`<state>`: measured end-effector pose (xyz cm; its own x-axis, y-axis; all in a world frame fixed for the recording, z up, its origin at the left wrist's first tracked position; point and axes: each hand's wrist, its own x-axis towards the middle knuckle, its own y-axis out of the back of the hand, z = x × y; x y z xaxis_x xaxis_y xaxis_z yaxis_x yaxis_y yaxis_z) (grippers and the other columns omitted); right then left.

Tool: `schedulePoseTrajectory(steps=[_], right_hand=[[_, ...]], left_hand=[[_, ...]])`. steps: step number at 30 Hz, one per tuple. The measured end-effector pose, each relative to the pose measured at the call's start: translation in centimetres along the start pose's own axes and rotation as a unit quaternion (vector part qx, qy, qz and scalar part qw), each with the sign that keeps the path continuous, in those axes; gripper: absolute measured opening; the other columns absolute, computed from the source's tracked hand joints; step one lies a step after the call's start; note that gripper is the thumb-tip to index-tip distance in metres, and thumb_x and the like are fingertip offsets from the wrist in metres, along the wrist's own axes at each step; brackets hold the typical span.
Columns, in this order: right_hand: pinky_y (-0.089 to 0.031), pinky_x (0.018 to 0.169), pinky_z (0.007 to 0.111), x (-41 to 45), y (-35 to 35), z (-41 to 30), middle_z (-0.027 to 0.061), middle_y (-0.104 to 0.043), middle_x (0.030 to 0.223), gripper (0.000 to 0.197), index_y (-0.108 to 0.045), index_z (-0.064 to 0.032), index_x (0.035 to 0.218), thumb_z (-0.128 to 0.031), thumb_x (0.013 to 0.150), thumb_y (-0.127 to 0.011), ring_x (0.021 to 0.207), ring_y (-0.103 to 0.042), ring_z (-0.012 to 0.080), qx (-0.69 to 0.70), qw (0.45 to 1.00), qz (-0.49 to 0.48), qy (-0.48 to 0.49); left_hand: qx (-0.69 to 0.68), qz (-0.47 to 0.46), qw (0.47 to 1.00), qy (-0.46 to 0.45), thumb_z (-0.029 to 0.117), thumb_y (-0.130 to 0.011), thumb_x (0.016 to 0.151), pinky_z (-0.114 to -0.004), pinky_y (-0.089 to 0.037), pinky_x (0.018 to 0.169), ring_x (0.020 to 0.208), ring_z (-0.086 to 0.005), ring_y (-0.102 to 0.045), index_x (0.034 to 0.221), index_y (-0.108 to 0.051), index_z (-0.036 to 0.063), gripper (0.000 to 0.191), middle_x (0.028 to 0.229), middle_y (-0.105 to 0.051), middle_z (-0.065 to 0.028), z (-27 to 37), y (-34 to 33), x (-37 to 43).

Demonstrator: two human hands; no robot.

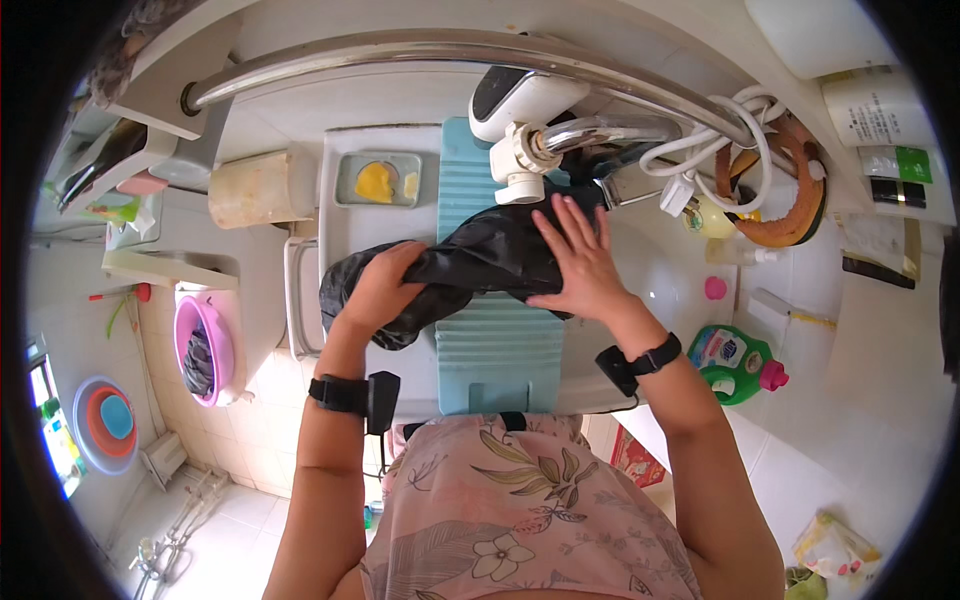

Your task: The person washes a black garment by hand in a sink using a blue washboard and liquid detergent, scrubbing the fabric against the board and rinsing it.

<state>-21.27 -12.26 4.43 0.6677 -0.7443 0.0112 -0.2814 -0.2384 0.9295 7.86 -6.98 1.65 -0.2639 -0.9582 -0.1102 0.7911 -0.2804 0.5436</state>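
Observation:
A wet-looking black cloth garment [480, 259] lies bunched and partly twisted across a light-blue plastic washboard [499, 352] over a white sink. My left hand [384, 289] is curled over the garment's left part, its fingers closed on a fold. My right hand [585, 262] rests on the garment's right part with its fingers spread, just below the white tap fitting [519, 169]. The upper right end of the garment reaches behind that fitting, where dark material is partly hidden.
A soap dish [379, 180] with yellow pieces sits behind the garment. Green detergent bottle [731, 364] stands at right; coiled white cable with a plug [679, 193] hangs above the basin. Metal rail [450, 46] crosses the top. Pink basin [204, 352] with dark cloth is at left.

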Motion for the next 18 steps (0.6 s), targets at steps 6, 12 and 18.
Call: schedulePoseTrajectory(steps=[6,12,18], right_hand=[[-0.045,0.088,0.043,-2.6,-1.3,2.8,0.0198,-0.015,0.143,0.095,-0.026,-0.0254,0.138,-0.025,0.058,-0.079,0.119,-0.04,0.0386,0.101,0.989,-0.025,-0.103],[-0.048,0.073,0.042,-1.3,0.3,0.5,0.0117,-0.048,0.113,0.054,-0.055,-0.0122,0.109,-0.007,0.057,-0.068,0.088,-0.055,0.0372,0.112,0.987,0.046,-0.105],[-0.017,0.1,0.062,-8.2,-2.9,-4.9,0.0093,-0.034,0.138,0.045,-0.062,-0.0135,0.098,-0.018,0.054,-0.07,0.114,-0.034,0.0397,-0.016,0.999,-0.005,-0.03]], left_hand=[[0.228,0.039,0.97,-0.074,0.014,-0.072,0.057,-0.046,-0.026,0.102,0.122,-0.0337,-0.035,0.135,-0.027,0.0084,0.09,0.132,-0.037,-0.0169,6.1,-1.3,2.6],[0.261,-0.009,0.963,-0.067,0.017,-0.071,0.056,-0.044,-0.035,0.092,0.107,-0.0303,-0.045,0.134,-0.034,0.0113,0.087,0.115,-0.048,-0.0123,5.5,-4.2,4.4],[0.25,0.016,0.946,-0.205,0.012,-0.054,0.07,-0.045,-0.028,0.099,0.114,-0.0278,-0.044,0.111,-0.056,0.0119,0.041,0.111,-0.049,-0.0102,4.0,-7.8,-4.5]])
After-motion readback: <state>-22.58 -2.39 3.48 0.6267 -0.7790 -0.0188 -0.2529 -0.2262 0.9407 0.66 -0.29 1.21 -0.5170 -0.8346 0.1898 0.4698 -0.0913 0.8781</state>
